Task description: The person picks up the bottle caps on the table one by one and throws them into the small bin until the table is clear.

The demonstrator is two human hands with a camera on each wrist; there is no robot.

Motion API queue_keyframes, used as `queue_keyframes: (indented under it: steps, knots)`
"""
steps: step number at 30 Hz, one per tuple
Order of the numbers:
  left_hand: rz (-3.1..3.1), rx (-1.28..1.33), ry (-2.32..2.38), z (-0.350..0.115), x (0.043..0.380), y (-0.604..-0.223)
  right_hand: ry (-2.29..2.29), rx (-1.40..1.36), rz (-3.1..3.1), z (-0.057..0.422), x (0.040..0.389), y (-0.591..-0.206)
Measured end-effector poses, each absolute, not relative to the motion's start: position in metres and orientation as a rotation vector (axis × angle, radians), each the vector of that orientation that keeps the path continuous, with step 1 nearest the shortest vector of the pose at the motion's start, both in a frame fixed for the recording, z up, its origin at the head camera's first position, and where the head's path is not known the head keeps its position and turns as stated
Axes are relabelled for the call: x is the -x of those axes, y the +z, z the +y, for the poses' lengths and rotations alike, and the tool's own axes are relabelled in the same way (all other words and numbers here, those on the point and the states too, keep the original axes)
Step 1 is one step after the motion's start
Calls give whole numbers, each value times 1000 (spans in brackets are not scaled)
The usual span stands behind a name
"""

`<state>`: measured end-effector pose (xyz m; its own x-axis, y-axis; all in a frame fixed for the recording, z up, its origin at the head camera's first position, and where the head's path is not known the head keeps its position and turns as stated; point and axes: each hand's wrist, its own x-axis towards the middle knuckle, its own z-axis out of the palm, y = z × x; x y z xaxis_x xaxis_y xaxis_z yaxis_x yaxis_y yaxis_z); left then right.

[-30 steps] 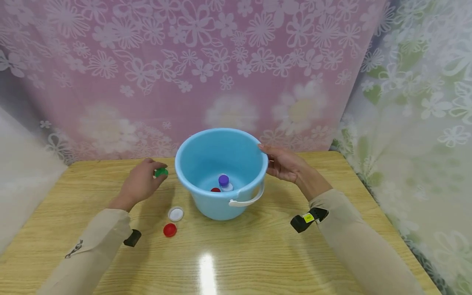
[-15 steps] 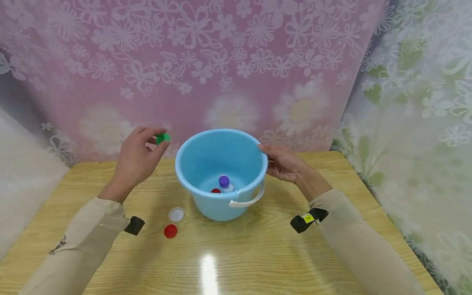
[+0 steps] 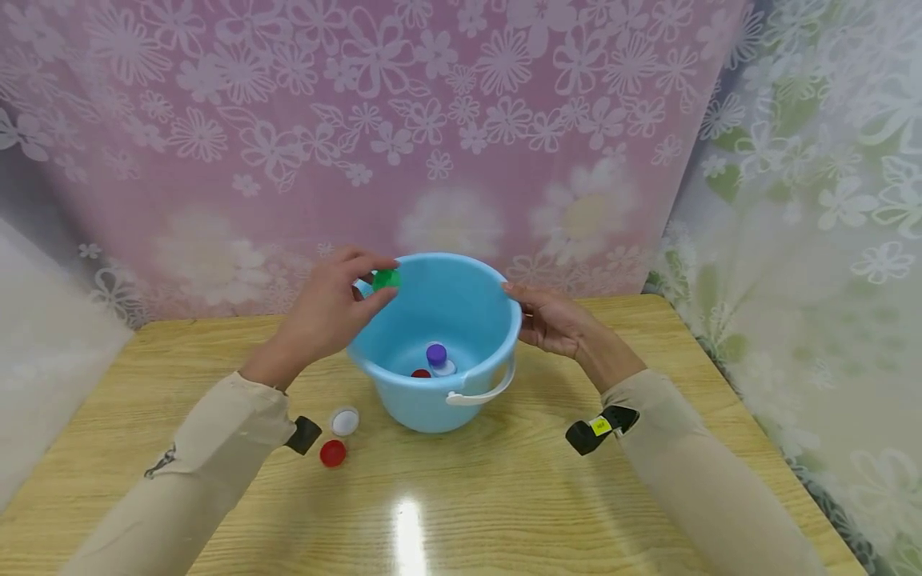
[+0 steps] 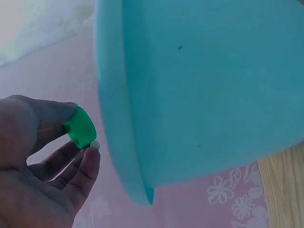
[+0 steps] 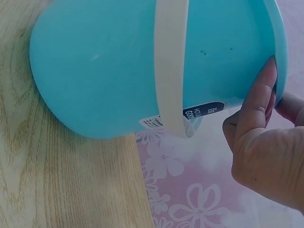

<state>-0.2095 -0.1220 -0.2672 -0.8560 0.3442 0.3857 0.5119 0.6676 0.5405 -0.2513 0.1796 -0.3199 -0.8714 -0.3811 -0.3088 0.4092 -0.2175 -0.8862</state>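
Note:
A green bottle cap is pinched between the thumb and fingers of my left hand, above the left rim of a light blue bucket. The left wrist view shows the same green cap beside the bucket's rim, apart from it. My right hand grips the bucket's right rim, thumb and fingers on either side of the edge, as the right wrist view shows. Inside the bucket lie a purple cap, a white cap and a partly hidden red cap.
On the wooden table, left of the bucket, lie a white cap and a red cap. A white handle hangs at the bucket's front right. A pink flowered curtain stands behind the table.
My left hand has lifted the green cap from near the tabletop, then carried it right to above the bucket's rim. The right hand keeps its hold on the bucket.

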Motion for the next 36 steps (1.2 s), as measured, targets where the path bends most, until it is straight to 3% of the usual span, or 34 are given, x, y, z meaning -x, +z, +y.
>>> queue_keyframes:
  steps: [18, 36]
  knots:
    - [-2610, 1093, -768, -85, 208, -295, -2119, -21, 1549, 177, 251, -321]
    - [-2705, 1118, -777, -81, 209, -300, -2134, -10, 1541, 180, 249, -320]
